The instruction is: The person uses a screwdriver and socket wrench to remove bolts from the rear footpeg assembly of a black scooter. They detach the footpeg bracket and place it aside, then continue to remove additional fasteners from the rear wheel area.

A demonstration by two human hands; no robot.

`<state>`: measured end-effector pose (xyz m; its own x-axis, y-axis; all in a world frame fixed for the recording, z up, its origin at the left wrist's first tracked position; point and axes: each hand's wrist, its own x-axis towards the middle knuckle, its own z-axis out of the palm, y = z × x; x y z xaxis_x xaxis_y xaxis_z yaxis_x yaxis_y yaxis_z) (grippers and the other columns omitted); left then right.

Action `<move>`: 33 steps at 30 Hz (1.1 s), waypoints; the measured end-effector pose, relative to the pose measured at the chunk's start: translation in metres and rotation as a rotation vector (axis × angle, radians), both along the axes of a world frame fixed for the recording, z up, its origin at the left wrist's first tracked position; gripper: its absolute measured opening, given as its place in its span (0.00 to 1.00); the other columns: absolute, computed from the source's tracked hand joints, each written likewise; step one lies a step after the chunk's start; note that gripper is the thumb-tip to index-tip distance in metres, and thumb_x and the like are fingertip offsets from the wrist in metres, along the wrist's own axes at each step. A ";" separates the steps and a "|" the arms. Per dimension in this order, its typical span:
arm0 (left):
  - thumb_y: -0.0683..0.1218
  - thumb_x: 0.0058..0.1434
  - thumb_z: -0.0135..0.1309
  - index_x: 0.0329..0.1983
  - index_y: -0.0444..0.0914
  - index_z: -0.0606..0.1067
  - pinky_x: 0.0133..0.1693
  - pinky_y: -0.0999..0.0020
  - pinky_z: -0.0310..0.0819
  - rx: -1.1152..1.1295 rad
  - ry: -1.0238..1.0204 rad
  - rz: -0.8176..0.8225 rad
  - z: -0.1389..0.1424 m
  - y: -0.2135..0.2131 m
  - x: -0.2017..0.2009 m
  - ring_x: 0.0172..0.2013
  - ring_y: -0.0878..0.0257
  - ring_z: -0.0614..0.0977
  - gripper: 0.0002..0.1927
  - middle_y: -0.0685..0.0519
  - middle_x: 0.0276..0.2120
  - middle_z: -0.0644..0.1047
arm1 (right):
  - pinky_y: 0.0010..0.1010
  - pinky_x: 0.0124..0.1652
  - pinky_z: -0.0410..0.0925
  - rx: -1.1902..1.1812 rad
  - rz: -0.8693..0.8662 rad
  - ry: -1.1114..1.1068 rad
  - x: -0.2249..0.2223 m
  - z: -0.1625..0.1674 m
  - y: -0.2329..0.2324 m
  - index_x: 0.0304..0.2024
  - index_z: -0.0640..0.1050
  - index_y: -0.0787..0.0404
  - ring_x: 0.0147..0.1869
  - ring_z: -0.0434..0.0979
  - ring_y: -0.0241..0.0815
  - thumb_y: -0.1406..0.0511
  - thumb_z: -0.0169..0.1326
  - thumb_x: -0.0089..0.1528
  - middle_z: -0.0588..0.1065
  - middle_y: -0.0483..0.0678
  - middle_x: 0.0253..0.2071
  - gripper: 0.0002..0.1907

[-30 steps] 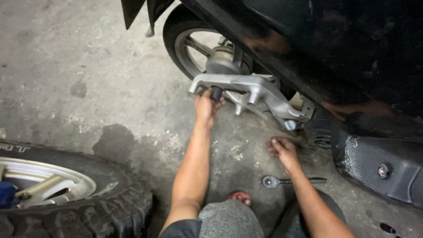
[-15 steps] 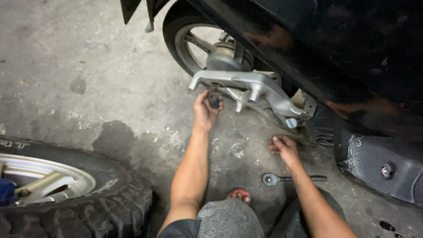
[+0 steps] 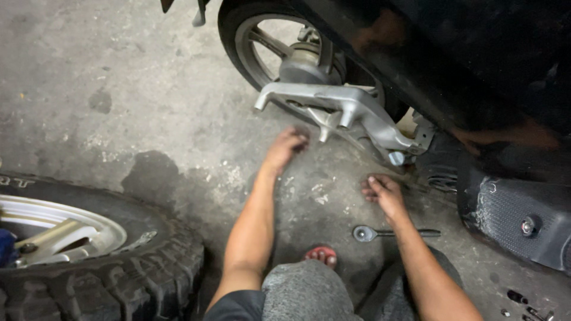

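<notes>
Head view: we crouch on the concrete floor point(image 3: 119, 89) beside the rear of a dark scooter point(image 3: 476, 53), looking down past our knees.
Left hand: our left hand point(image 3: 286, 145) is lifted just under the silver swing-arm bracket point(image 3: 345, 110), fingers curled in loosely. Whether a small part sits inside them we cannot tell; the frame is blurred there.
Right hand: our right hand point(image 3: 383, 191) rests on the floor, fingers bent and fingertips down. It holds nothing, and to our eye it serves as a prop to steady the crouch.
Bracket: it stands out from the hub of the rear wheel point(image 3: 267, 41), with short posts pointing down toward the left hand. We judge that this low mounting is why we work from floor level.
Ratchet: a ratchet wrench point(image 3: 389, 233) lies flat on the floor just behind the right hand, head toward our knee, handle toward the scooter. It looks parked within easy reach.
Small parts: a few bits and sockets point(image 3: 523, 303) lie at the lower right, well apart from both hands.
Spare tyre: a large knobby tyre point(image 3: 131, 267) on a light alloy rim lies flat at our left, apart from the work.
Foot: red-painted toes point(image 3: 321, 255) show between our knees.
</notes>
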<state>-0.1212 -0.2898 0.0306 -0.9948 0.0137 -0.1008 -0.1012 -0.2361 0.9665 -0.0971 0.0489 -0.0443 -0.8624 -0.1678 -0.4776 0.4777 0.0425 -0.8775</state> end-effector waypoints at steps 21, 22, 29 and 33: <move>0.57 0.58 0.64 0.52 0.36 0.73 0.51 0.51 0.74 -0.740 0.156 -0.277 -0.074 0.124 0.087 0.49 0.40 0.81 0.27 0.39 0.46 0.80 | 0.31 0.36 0.73 0.061 0.059 -0.027 0.002 -0.013 -0.002 0.55 0.75 0.61 0.40 0.81 0.39 0.57 0.53 0.67 0.80 0.49 0.43 0.19; 0.56 0.58 0.63 0.51 0.37 0.75 0.52 0.52 0.75 -0.722 0.176 -0.314 -0.077 0.123 0.090 0.49 0.42 0.82 0.24 0.40 0.46 0.81 | 0.31 0.37 0.73 0.061 0.059 -0.026 0.002 -0.015 -0.001 0.55 0.75 0.62 0.40 0.81 0.39 0.57 0.53 0.67 0.80 0.49 0.43 0.19; 0.53 0.61 0.62 0.58 0.34 0.72 0.55 0.57 0.73 -0.484 0.127 0.131 -0.064 0.082 0.052 0.53 0.50 0.81 0.27 0.42 0.52 0.79 | 0.33 0.41 0.73 -0.101 -0.042 -0.028 0.007 0.013 -0.007 0.57 0.73 0.61 0.44 0.81 0.40 0.59 0.56 0.64 0.80 0.48 0.45 0.21; 0.56 0.72 0.52 0.69 0.32 0.62 0.63 0.58 0.70 0.036 0.094 0.549 -0.029 0.029 -0.007 0.63 0.55 0.75 0.31 0.44 0.64 0.71 | 0.36 0.41 0.75 -0.278 -0.107 -0.006 0.013 0.040 -0.018 0.58 0.70 0.57 0.45 0.82 0.45 0.61 0.58 0.61 0.77 0.48 0.49 0.24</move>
